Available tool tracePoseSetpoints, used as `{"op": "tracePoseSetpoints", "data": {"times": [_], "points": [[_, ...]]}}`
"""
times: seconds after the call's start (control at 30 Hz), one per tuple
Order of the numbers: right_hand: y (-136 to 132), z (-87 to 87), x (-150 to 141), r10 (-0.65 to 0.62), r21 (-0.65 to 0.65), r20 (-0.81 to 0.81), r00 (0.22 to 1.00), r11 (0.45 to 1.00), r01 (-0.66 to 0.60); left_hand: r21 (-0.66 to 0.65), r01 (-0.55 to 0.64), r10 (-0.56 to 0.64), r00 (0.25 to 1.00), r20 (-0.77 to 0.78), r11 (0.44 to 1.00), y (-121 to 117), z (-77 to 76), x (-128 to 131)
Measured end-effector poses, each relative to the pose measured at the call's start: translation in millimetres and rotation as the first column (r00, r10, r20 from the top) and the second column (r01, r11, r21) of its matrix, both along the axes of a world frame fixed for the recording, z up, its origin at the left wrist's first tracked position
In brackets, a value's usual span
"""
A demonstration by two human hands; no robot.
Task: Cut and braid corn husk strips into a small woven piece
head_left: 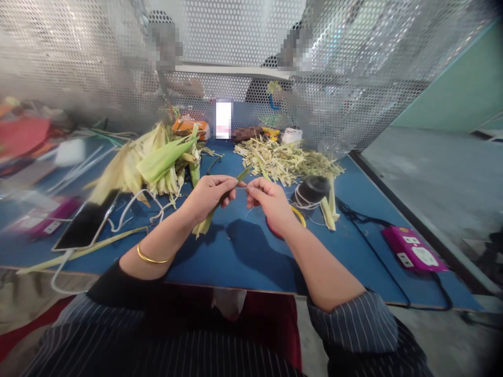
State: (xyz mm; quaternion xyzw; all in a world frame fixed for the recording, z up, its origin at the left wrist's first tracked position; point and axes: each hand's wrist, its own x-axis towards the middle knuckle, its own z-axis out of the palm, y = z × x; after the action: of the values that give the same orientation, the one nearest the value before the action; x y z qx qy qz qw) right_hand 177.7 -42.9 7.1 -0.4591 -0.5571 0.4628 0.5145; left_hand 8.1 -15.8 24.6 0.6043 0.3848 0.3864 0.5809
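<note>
My left hand (214, 196) is closed round a folded strip of green corn husk (204, 224), whose tip sticks out above the fingers. Fingers pinched, my right hand (271, 199) draws on a thin white thread (241, 188) that runs across to the left fingers. Both hands are held above the blue table, close together. Beside my right wrist stands a dark spool (313, 189) with white thread wound round it. Under that wrist lies a red and yellow ring (297, 215), partly hidden; it may be a roll of tape.
A heap of corn husks (157, 162) lies left, shredded husk bits (286, 159) at the back. A phone (86, 222) with a white cable and a purple power strip (412, 248) rest on the blue table (251, 262). Perforated sheeting (236, 36) hangs behind; people sit beyond it.
</note>
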Motion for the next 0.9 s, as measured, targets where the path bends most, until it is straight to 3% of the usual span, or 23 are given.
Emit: {"op": "tracePoseSetpoints", "data": {"times": [0.27,0.4,0.57,0.67,0.73,0.8,0.9], "points": [[1,7.5,9,-0.183,0.217,0.275,0.944,0.968,0.125,0.056,0.02,-0.011,0.987,-0.161,0.998,-4,5.5,2],[-2,10.2,12,-0.239,0.303,0.388,0.89,0.945,0.122,0.2,0.046,0.019,0.949,-0.313,0.979,-2,4.8,0],[-11,15.6,16,-0.318,0.487,0.593,0.74,0.873,-0.015,0.539,0.121,0.248,0.79,-0.561,0.834,-1,1.6,-4],[-12,18.2,18,-0.306,0.498,0.67,0.677,0.861,-0.104,0.567,0.267,0.248,0.699,-0.671,0.779,-3,0.7,-4],[-8,18.3,20,-0.263,0.458,0.674,0.69,0.882,-0.111,0.514,0.384,0.129,0.693,-0.71,0.767,-4,2.0,-3],[-2,16.4,23,-0.189,0.378,0.625,0.757,0.922,-0.082,0.46,0.444,-0.009,0.727,-0.686,0.769,-5,4.7,-3],[9,10.4,26,-0.06,0.185,0.438,0.897,0.982,-0.025,0.442,0.373,-0.083,0.832,-0.549,0.816,-4,7.6,-2]]}}
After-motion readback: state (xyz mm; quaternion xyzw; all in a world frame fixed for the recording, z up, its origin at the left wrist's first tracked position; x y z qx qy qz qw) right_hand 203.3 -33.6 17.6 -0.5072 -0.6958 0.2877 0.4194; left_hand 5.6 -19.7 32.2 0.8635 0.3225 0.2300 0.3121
